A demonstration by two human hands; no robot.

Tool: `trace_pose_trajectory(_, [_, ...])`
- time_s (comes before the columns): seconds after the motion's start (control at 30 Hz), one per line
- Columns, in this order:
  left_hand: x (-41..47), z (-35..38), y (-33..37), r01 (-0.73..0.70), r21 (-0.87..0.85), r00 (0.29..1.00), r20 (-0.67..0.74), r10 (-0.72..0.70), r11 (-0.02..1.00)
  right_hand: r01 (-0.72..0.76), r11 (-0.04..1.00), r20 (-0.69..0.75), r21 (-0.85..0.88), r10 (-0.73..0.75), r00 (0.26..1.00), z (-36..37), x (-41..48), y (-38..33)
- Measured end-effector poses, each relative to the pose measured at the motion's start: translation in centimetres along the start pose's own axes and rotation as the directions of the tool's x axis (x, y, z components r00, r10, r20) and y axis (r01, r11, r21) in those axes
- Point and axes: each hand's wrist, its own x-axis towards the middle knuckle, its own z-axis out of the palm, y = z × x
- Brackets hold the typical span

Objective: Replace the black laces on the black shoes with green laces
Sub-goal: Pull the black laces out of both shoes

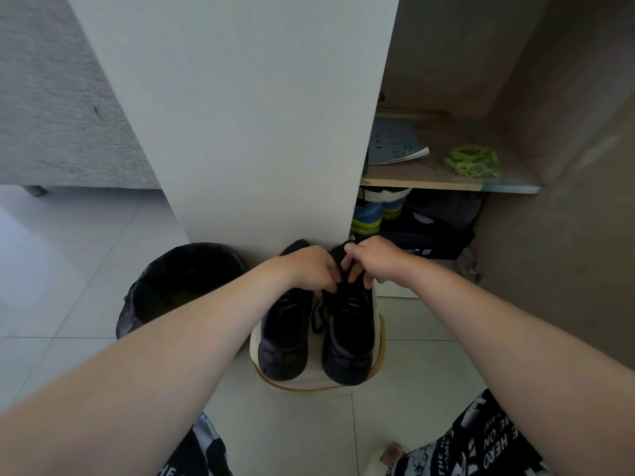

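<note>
Both grips, left hand (309,269) and right hand (374,262), pinch the flat black lace (316,319) atop the right-side black fabric shoe (347,334), apparently unlacing it. Coiled lime-green laces (472,162) lie beyond it on the wooden shelf (429,182). Next, draw the lace from its eyelets.

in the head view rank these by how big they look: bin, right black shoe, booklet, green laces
1. bin
2. right black shoe
3-4. booklet and green laces: about alike. The white panel hides part of the booklet and both lie farther back, so unranked.
</note>
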Motion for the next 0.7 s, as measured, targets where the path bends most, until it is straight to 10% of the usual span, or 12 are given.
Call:
trace_pose_trajectory(0.4, [0.3, 1.2, -0.4, 0.067, -0.226, 0.997, 0.046, -0.058, 0.972, -0.132, 0.972, -0.083, 0.194, 0.15, 0.985, -1.3, 0.4, 1.1])
trace_pose_trajectory(0.57, [0.2, 1.2, -0.8, -0.011, -0.288, 1.0, -0.03, 0.003, 0.958, -0.048, 0.966, 0.086, -0.255, 0.072, 0.994, -2.0, -0.4, 1.2])
trace_pose_trajectory(0.7, [0.5, 1.4, -0.6, -0.051, -0.216, 0.998, -0.035, 0.044, 0.975, -0.014, 0.976, 0.139, -0.218, 0.045, 0.989, -1.6, -0.4, 0.8])
